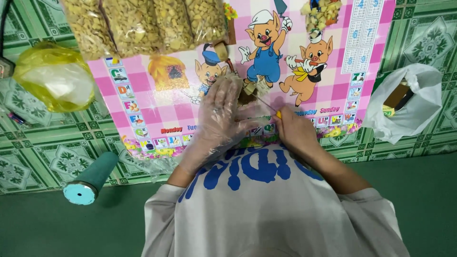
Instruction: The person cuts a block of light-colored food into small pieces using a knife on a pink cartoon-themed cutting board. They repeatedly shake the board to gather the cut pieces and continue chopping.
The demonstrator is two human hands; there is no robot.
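You are looking down at a green patterned vinyl floor covering (43, 147), reaching nine and three o'clock, while a plain dark green floor strip (428, 190) fills six o'clock.

Four clear bags (143, 24) of yellow snack pieces lie in a row at 11 o'clock. One yellow plastic bag (54, 76) sits at 9 o'clock, one white plastic bag (412, 102) at 3 o'clock. One teal cylinder (93, 178) lies at 8 o'clock. One pink checked cartoon mat (152, 109) covers the centre. Two hands work there: one gloved (216, 116), one bare (295, 131), holding one thin knife (266, 104).
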